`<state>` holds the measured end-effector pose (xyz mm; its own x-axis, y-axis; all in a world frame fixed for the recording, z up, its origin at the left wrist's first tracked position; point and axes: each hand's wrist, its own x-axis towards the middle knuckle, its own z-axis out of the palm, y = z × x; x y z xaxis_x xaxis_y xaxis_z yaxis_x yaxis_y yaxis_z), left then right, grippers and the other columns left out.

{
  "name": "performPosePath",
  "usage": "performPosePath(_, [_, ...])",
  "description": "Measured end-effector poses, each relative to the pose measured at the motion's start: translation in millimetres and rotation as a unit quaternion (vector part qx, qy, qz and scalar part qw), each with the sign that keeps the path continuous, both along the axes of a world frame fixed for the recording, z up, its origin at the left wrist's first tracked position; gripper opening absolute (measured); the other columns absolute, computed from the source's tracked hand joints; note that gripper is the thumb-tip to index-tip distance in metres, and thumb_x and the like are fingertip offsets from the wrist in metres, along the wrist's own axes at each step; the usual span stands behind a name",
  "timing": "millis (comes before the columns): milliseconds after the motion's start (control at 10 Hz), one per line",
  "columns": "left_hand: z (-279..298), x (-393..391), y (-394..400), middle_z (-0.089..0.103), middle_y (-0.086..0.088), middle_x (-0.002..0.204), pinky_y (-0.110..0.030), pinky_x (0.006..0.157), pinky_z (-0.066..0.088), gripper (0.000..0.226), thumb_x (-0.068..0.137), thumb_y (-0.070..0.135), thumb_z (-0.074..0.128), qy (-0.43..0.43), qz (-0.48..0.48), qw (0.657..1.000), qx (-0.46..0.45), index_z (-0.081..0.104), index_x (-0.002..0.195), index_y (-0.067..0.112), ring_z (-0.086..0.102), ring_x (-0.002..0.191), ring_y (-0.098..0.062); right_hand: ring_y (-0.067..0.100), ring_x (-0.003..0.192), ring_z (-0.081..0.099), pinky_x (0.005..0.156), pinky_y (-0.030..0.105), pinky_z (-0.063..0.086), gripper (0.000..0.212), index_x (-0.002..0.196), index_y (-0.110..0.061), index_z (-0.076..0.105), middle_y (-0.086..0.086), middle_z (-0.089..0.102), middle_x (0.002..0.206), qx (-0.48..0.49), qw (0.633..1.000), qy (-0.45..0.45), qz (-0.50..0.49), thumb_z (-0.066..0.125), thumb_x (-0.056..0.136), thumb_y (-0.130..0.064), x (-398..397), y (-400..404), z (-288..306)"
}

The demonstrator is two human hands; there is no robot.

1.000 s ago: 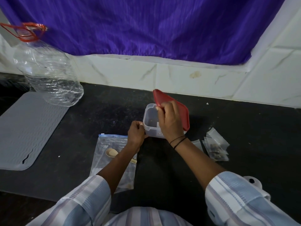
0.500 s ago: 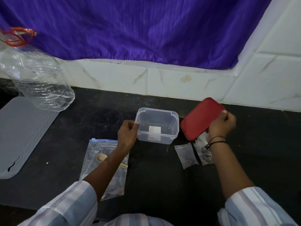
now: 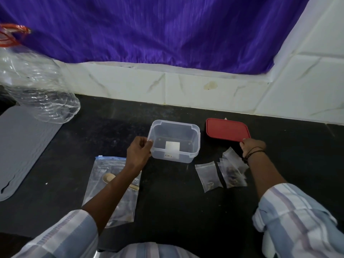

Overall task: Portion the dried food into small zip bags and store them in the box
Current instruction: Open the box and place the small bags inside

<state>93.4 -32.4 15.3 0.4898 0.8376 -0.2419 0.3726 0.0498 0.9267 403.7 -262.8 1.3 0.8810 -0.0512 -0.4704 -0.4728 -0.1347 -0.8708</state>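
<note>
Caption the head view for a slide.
Left hand steadies the open clear box while right hand lays its red lid flat beside it.

A red lid (image 3: 227,129) lies on the black bench (image 3: 167,202), right of the clear box (image 3: 175,141) with its white label. Behind the box hangs a purple curtain (image 3: 149,28) over white, grey-veined tiles (image 3: 204,90). Left of the box lies a grey mat (image 3: 20,146). The sleeves (image 3: 297,216) are striped blue, white and lilac.

We had open counter (image 3: 167,202) in front of the box (image 3: 175,141); its right side was hemmed in by the lid (image 3: 227,129) and small bags (image 3: 232,170).
</note>
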Motion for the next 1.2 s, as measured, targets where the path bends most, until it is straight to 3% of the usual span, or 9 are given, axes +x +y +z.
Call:
performPosePath(100, [-0.1,0.8,-1.2,0.064,-0.004,0.111,-0.04,0.086,0.06,0.019,0.1,0.03,0.059,0.005,-0.005,1.0,0.008,0.056,0.113,0.018,0.067,0.101,-0.022,0.009,0.062,0.041,0.059,0.026,0.043,0.041,0.139,-0.004,0.049,0.009,0.048,0.092,-0.115,0.992,0.0,0.052,0.05,0.097,-0.006,-10.9,-2.6,4.7])
performPosePath(200, [0.8,2.5,-5.2,0.063,-0.003,0.107,-0.042,0.088,0.059,0.017,0.1,0.03,0.059,0.013,0.004,0.998,0.065,0.055,0.111,0.018,0.065,0.098,-0.02,0.023,0.069,0.053,0.061,0.024,0.036,0.02,0.104,0.004,0.067,0.012,0.054,0.079,-0.258,0.955,-0.118,0.091,0.058,0.094,-0.011,-18.9,-1.6,0.0])
performPosePath(300, [3.0,3.3,-13.1,0.06,-0.006,0.11,-0.038,0.089,0.056,0.018,0.098,0.025,0.062,0.011,0.044,0.975,0.219,0.058,0.111,0.013,0.059,0.101,-0.021,0.027,0.086,0.062,0.066,0.021,0.039,0.017,0.097,-0.007,0.07,0.017,0.065,0.103,-0.336,0.9,-0.221,0.169,0.064,0.091,-0.021,-41.2,-5.9,-5.8])
performPosePath(400, [10.0,4.0,-28.3,0.057,-0.006,0.111,-0.026,0.082,0.051,0.016,0.097,0.02,0.061,-0.069,0.008,0.943,0.326,0.058,0.109,0.009,0.054,0.1,-0.017,0.032,0.104,0.058,0.085,0.033,0.048,0.025,0.109,-0.012,0.066,0.016,0.057,0.116,-0.399,0.835,-0.267,0.268,0.063,0.09,-0.027,-70.1,-19.5,-9.2])
performPosePath(500, [16.7,10.3,-52.5,0.058,0.0,0.102,-0.018,0.077,0.049,0.013,0.095,0.021,0.058,-0.132,-0.125,0.916,0.358,0.059,0.104,0.011,0.056,0.089,-0.011,0.034,0.114,0.052,0.094,0.042,0.045,0.039,0.122,-0.013,0.06,0.016,0.052,0.126,-0.444,0.798,-0.26,0.314,0.063,0.09,-0.035,-91.1,-37.5,-10.4])
performPosePath(700, [6.0,37.1,-108.8,0.068,-0.002,0.108,-0.019,0.084,0.048,0.015,0.097,0.018,0.06,-0.048,-0.4,0.829,0.389,0.067,0.11,0.016,0.061,0.096,-0.009,0.032,0.116,0.05,0.093,0.042,0.045,0.049,0.132,-0.017,0.054,0.012,0.051,0.13,-0.475,0.756,-0.266,0.363,0.059,0.091,-0.043,-113.1,-58.8,-8.5])
performPosePath(900, [-35.1,55.4,-140.1,0.052,-0.004,0.138,-0.038,0.106,0.042,0.045,0.094,0.042,0.062,0.112,-0.499,0.771,0.38,0.059,0.133,0.019,0.042,0.128,-0.025,0.023,0.096,0.057,0.077,0.038,0.052,0.017,0.092,-0.019,0.064,0.005,0.056,0.106,-0.449,0.76,-0.318,0.347,0.055,0.093,-0.034,-129.1,-67.6,-17.8])
performPosePath(1000, [-47.3,57.4,-145.2,0.052,-0.004,0.139,-0.041,0.107,0.041,0.055,0.09,0.05,0.064,0.149,-0.501,0.743,0.418,0.057,0.134,0.019,0.043,0.128,-0.025,0.021,0.087,0.056,0.07,0.036,0.051,0.021,0.077,-0.019,0.06,0.004,0.057,0.094,-0.441,0.774,-0.328,0.315,0.053,0.094,-0.031,-133.2,-67.1,-19.7])
performPosePath(1200, [-52.2,59.4,-147.5,0.061,-0.009,0.126,-0.043,0.096,0.049,0.032,0.095,0.03,0.058,0.133,-0.475,0.732,0.47,0.063,0.121,0.013,0.053,0.114,-0.028,0.021,0.083,0.056,0.066,0.033,0.045,0.016,0.083,-0.015,0.059,0.004,0.057,0.089,-0.422,0.804,-0.327,0.261,0.049,0.095,-0.02,-133.3,-66.3,-19.1])
